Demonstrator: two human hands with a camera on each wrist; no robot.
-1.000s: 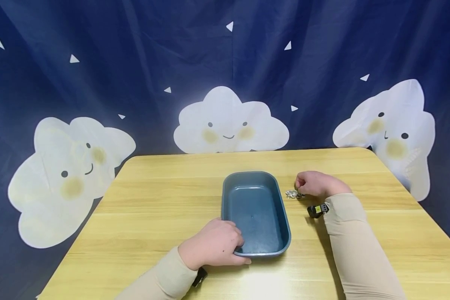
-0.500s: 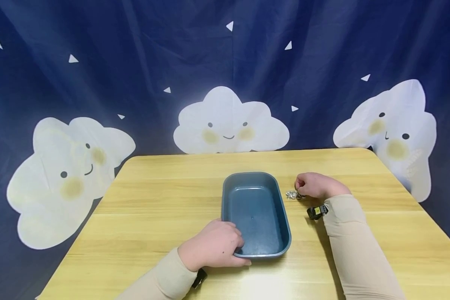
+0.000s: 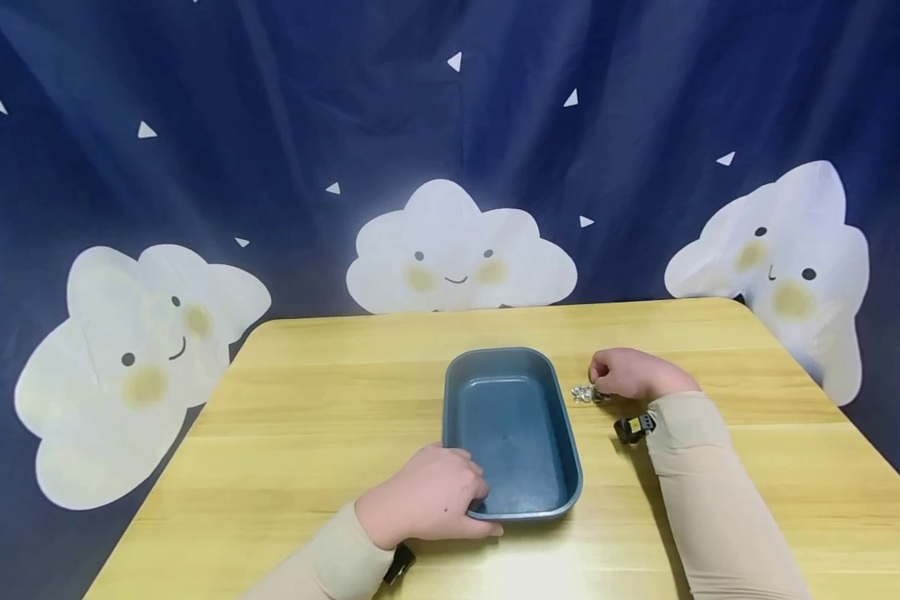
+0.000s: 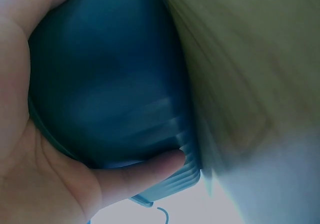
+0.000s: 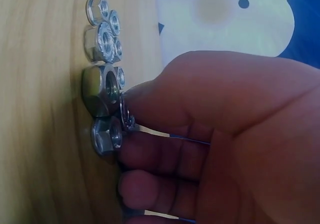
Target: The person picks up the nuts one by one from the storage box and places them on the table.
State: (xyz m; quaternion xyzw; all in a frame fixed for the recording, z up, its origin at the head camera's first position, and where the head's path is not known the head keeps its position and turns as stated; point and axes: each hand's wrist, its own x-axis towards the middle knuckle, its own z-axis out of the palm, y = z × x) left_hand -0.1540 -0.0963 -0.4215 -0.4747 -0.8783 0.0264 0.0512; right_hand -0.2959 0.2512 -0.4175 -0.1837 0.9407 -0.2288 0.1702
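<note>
My left hand (image 3: 431, 493) grips the near-left corner of a dark blue plastic bin (image 3: 506, 433). Its fingers curl over the rim, and in the left wrist view the thumb (image 4: 145, 174) lies along the bin's outer wall (image 4: 110, 84). To the right of the bin, my right hand (image 3: 630, 372) is at a small cluster of metal nuts (image 3: 587, 394). Thumb and forefinger pinch a small shiny nut (image 5: 125, 112) at the cluster's edge, partly covered by the fingertips. Beside it stand a larger brassy nut (image 5: 100, 89) and several silver flange nuts (image 5: 100, 42).
The wooden table (image 3: 307, 392) has rounded far corners. A dark blue curtain (image 3: 292, 108) with white clouds hangs behind it. Each wrist wears a small black camera (image 3: 633, 428). Inside the bin, only its bare floor shows.
Both hands keep almost the same place, and the bin stays put. The head view has tilted slightly, so the scene sits a little lower.
</note>
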